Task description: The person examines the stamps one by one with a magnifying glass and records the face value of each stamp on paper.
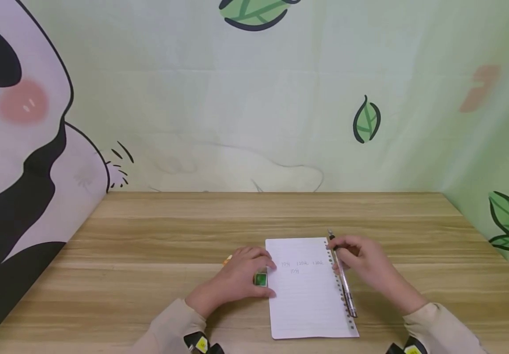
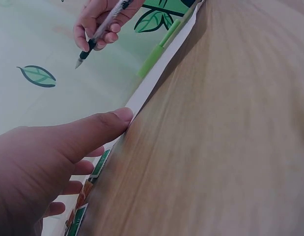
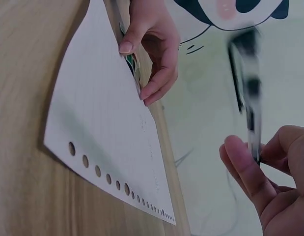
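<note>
A lined loose-leaf sheet (image 1: 305,305) lies on the table, with a row of punched holes down its right side and a little handwriting in its upper part. My left hand (image 1: 243,275) rests at the left edge of the sheet; in the left wrist view the thumb (image 2: 123,114) touches that edge. Beside this hand a small green item (image 1: 261,279) shows partly, the rest hidden behind the fingers. My right hand (image 1: 362,258) holds a clear-barrelled pen (image 1: 345,282) above the sheet's punched edge. The pen's dark grip and pale tip (image 2: 79,64) show in the left wrist view.
The wood-grain table (image 1: 170,221) reaches back to a pale green cloth backdrop (image 1: 183,98) printed with leaves and a panda. An orange item (image 1: 227,259) peeks out behind the left hand.
</note>
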The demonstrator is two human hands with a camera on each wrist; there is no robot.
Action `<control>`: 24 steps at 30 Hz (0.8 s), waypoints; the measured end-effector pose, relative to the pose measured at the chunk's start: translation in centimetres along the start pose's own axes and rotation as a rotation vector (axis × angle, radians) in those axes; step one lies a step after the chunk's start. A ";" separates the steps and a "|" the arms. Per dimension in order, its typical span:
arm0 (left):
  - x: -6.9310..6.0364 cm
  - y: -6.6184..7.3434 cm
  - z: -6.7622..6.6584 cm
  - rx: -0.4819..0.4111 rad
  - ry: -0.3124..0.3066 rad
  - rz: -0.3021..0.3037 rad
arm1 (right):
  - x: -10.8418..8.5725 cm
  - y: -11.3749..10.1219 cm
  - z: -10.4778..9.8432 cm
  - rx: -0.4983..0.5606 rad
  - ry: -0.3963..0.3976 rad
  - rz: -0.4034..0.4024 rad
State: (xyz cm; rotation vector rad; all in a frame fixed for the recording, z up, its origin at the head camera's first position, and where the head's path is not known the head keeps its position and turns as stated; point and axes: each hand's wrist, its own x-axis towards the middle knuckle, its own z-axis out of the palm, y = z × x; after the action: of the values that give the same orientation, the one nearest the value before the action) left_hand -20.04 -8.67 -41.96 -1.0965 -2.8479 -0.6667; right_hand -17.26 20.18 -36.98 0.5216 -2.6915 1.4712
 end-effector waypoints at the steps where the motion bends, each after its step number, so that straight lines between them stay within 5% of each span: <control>1: 0.0 0.0 0.0 0.000 -0.001 0.000 | 0.0 0.0 0.0 0.026 0.000 -0.004; 13: 0.1 -0.2 0.2 0.012 -0.002 0.007 | 0.0 0.4 0.4 0.077 -0.041 -0.103; 24: 0.2 -0.4 0.4 0.026 -0.002 0.007 | 0.1 -0.2 0.8 0.018 0.044 -0.124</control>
State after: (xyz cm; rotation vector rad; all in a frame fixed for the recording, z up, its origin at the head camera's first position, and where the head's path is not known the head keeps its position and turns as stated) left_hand -20.40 -8.62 -42.48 -1.1038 -2.8439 -0.6262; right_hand -17.14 19.42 -37.26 0.6367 -2.5647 1.4577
